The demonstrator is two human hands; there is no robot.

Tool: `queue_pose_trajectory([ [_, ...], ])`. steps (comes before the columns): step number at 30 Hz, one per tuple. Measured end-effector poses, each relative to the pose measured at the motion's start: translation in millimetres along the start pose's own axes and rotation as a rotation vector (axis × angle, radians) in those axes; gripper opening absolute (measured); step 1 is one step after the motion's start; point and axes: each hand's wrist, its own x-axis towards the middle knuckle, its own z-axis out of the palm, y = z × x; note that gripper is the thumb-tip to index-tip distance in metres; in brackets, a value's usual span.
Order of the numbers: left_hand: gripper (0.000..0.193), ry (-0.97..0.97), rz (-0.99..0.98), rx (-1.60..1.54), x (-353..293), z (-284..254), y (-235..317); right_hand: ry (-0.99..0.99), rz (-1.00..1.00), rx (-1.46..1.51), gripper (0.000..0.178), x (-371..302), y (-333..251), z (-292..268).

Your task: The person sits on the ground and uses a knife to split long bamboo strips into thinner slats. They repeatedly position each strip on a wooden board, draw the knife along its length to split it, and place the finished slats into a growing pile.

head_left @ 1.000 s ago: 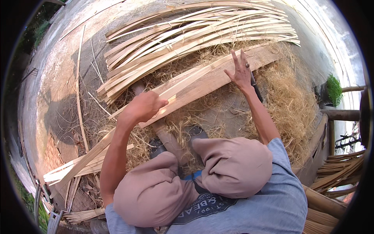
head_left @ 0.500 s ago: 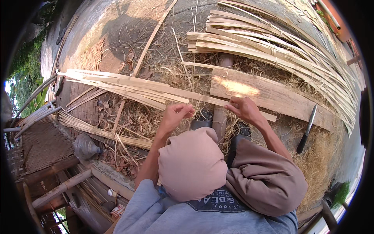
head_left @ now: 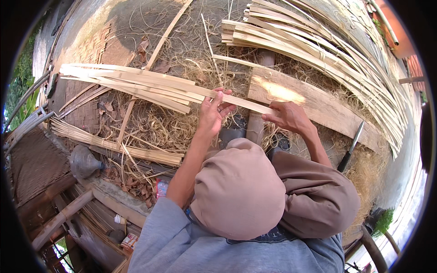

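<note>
A bundle of long pale bamboo strips (head_left: 136, 86) lies across the ground to the left. My left hand (head_left: 214, 111) is closed around the strips near their right end. My right hand (head_left: 287, 116) grips the very tip of the same strips, just in front of a wooden plank (head_left: 318, 107). Both hands are over my bent knees in brown trousers (head_left: 241, 191).
A large stack of curved bamboo strips (head_left: 327, 50) fills the upper right. A knife with a dark handle (head_left: 350, 148) lies right of the plank. Shavings and straw (head_left: 159, 127) cover the ground. More strips (head_left: 104, 145), a plastic bottle (head_left: 84, 161) and woven mats (head_left: 86, 54) are at left.
The view swung from the right pile to the left. Both hands left the plank and took hold of the strip bundle's end.
</note>
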Motion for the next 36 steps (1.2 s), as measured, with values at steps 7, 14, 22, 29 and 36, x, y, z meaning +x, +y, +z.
queue_pose_trajectory([
  [7, 0.033, 0.046, -0.033, 0.052, 28, -38, 27, -0.035, 0.097, 0.392, 0.051, -29, 33, -20],
  [14, 0.036, 0.044, -0.001, 0.051, 26, -49, 24, 0.304, 0.386, 0.418, 0.046, -29, 70, -16],
  [22, 0.034, 0.015, -0.026, 0.058, 25, -38, 10, 0.138, -0.043, 0.122, 0.071, -3, 6, -2],
  [29, 0.033, -0.102, 0.006, 0.054, 9, -35, 21, -0.020, -0.046, 0.551, 0.044, 19, 15, 26],
  [36, 0.031, -0.051, 0.039, 0.052, 0, -51, 32, 0.456, 0.181, 0.755, 0.034, 7, 84, 29],
])
